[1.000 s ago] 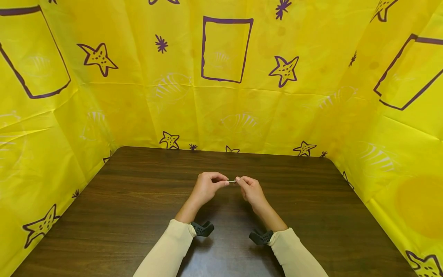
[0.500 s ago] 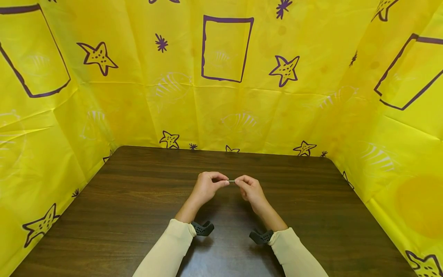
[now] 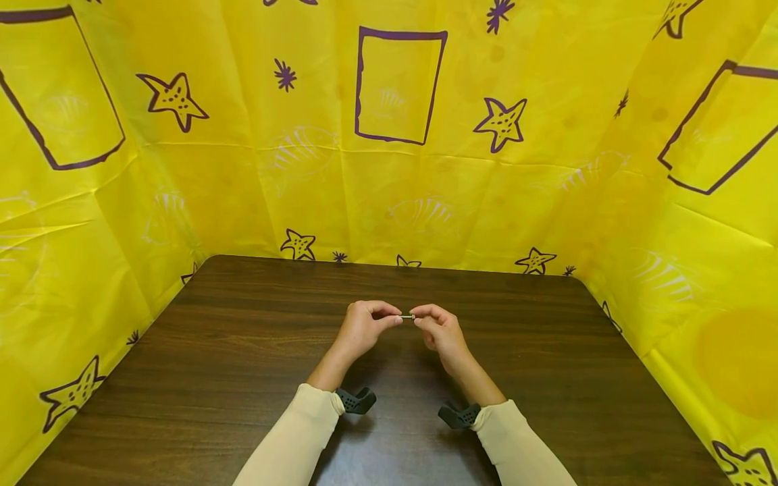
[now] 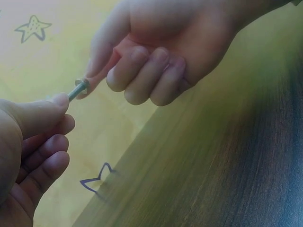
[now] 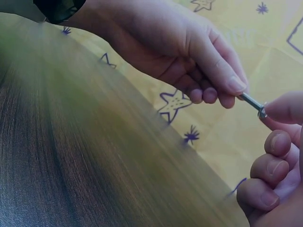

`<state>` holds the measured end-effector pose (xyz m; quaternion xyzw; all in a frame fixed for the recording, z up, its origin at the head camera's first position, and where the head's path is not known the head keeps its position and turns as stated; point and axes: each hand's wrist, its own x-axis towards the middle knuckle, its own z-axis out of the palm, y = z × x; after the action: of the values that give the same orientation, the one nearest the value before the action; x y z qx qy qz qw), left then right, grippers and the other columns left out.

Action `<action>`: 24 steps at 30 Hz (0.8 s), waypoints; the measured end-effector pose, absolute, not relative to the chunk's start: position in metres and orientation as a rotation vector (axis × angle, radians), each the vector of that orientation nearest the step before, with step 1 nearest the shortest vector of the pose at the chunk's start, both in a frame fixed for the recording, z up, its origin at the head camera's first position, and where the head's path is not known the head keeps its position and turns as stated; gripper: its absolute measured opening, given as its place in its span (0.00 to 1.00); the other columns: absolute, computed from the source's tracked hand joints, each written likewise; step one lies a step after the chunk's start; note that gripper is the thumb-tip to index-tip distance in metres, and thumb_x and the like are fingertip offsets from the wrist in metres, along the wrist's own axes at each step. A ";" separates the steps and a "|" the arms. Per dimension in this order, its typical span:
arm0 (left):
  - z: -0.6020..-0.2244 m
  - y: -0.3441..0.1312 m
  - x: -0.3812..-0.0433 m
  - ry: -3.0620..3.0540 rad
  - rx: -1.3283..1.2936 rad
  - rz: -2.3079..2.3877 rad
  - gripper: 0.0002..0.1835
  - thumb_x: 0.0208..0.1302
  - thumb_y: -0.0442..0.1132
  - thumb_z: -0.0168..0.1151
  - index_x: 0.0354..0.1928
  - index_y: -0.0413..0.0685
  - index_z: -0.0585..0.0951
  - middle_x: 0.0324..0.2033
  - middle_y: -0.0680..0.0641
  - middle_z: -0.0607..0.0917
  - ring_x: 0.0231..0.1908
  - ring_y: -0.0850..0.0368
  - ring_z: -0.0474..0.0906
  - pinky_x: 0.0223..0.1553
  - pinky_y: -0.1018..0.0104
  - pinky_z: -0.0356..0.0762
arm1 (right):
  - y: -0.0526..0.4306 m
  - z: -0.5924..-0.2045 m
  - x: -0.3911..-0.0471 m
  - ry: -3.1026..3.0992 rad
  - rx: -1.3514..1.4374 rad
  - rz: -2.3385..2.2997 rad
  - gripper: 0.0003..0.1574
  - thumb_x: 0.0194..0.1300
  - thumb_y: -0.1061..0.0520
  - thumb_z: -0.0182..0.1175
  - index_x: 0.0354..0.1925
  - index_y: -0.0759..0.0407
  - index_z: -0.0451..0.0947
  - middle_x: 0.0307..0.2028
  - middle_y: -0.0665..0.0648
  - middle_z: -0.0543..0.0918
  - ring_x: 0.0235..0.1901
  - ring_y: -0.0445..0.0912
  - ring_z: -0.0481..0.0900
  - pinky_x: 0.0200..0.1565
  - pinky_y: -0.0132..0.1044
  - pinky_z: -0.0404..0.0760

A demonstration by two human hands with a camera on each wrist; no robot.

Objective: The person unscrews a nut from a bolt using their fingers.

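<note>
Just above the table, my left hand (image 3: pixel 365 327) pinches one end of a small metal bolt (image 3: pixel 406 317) between thumb and index finger. The bolt lies roughly level and points toward my right hand (image 3: pixel 444 337). At its right end sits a small nut (image 5: pixel 262 112) with a wider rim, which also shows in the left wrist view as a nut (image 4: pixel 82 86). My right thumb and index finger hold this nut from both sides. The other right fingers curl toward the palm. The bolt's left end is hidden between the left fingertips.
Under both hands lies a dark wood-grain table (image 3: pixel 243 364). A yellow curtain (image 3: pixel 243 202) printed with starfish and fish stands behind the table and along its sides. A dark strap mount (image 3: pixel 357 401) is worn at each wrist, beside beige sleeves.
The right thumb and index finger shift around the nut: they cover it half a second ago, and now it shows between them. The left hand and the bolt stay in place.
</note>
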<state>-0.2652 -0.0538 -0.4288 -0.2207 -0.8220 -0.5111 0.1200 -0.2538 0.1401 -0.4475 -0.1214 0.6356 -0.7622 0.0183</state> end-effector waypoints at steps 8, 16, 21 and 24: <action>-0.428 -0.053 -0.265 -2.410 -0.640 -1.490 0.04 0.56 0.36 0.72 0.34 0.46 0.89 0.30 0.56 0.87 0.34 0.59 0.80 0.35 0.62 0.77 | 0.140 -0.447 -0.252 1.961 -0.492 -2.412 0.17 0.65 0.70 0.54 0.48 0.83 0.69 0.13 0.48 0.62 0.11 0.38 0.56 0.16 0.29 0.54; -0.429 -0.054 -0.265 -2.423 -0.652 -1.473 0.04 0.57 0.36 0.72 0.34 0.45 0.89 0.31 0.55 0.87 0.35 0.58 0.81 0.37 0.62 0.78 | 0.137 -0.446 -0.251 1.999 -0.426 -2.432 0.20 0.70 0.62 0.55 0.51 0.81 0.70 0.13 0.49 0.62 0.11 0.38 0.55 0.15 0.30 0.52; -0.429 -0.052 -0.265 -2.447 -0.662 -1.485 0.05 0.57 0.38 0.72 0.35 0.46 0.89 0.31 0.56 0.87 0.36 0.60 0.81 0.38 0.63 0.78 | 0.137 -0.450 -0.254 2.184 -0.260 -2.267 0.25 0.74 0.50 0.54 0.40 0.75 0.77 0.11 0.49 0.62 0.10 0.38 0.54 0.14 0.30 0.53; -0.429 -0.050 -0.264 -2.455 -0.674 -1.501 0.06 0.57 0.38 0.72 0.35 0.45 0.89 0.31 0.57 0.87 0.36 0.60 0.81 0.38 0.64 0.78 | 0.138 -0.452 -0.255 2.199 -0.206 -2.180 0.32 0.75 0.45 0.51 0.34 0.75 0.76 0.10 0.49 0.63 0.09 0.39 0.53 0.14 0.30 0.52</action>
<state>-0.2644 -0.0504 -0.4291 -0.2270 -0.8271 -0.5058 0.0931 -0.2551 0.1381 -0.4518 -0.0664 0.7084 -0.7025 0.0192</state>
